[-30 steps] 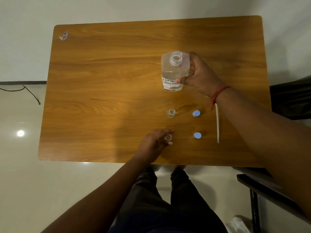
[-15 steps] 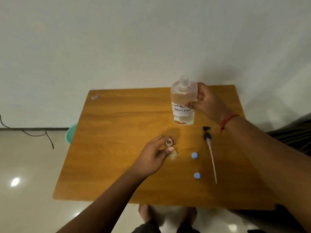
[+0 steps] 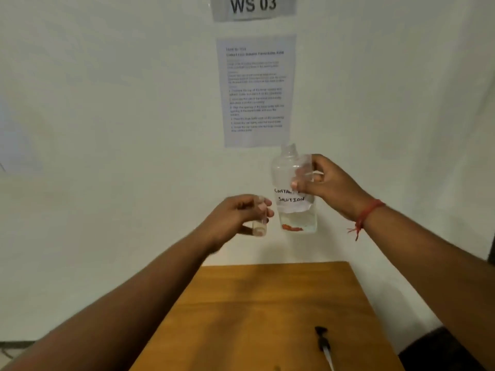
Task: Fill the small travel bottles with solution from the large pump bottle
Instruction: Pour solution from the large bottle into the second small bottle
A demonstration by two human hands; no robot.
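Both hands are up in the air in front of a pale wall (image 3: 107,129), above the far end of a brown wooden table (image 3: 254,317). The right hand (image 3: 332,183) grasps the large bottle (image 3: 290,210), with its fingers and thumb wrapped around the upper part. The big bottle stands almost straight up. Its top is open, with no pump on it. It is clear, and a little liquid sits at the bottom. A white label (image 3: 290,200) on it has hand-written words that read "solution". A red thread (image 3: 365,214) is tied around the right wrist. The left hand (image 3: 235,218) grasps a small travel bottle (image 3: 259,223), pinching it between curled fingers and thumb. The small bottle is clear and tilted a bit, and its top is partly hidden by the fingers. It sits just beside the big bottle, on its left and lower down; I cannot tell if they touch. The pump (image 3: 322,344), with its black head and thin white tube, lies flat on the table near the right edge. A printed paper (image 3: 255,89) hangs on the wall behind the hands, and a sign (image 3: 253,5) above it says "WS 03".
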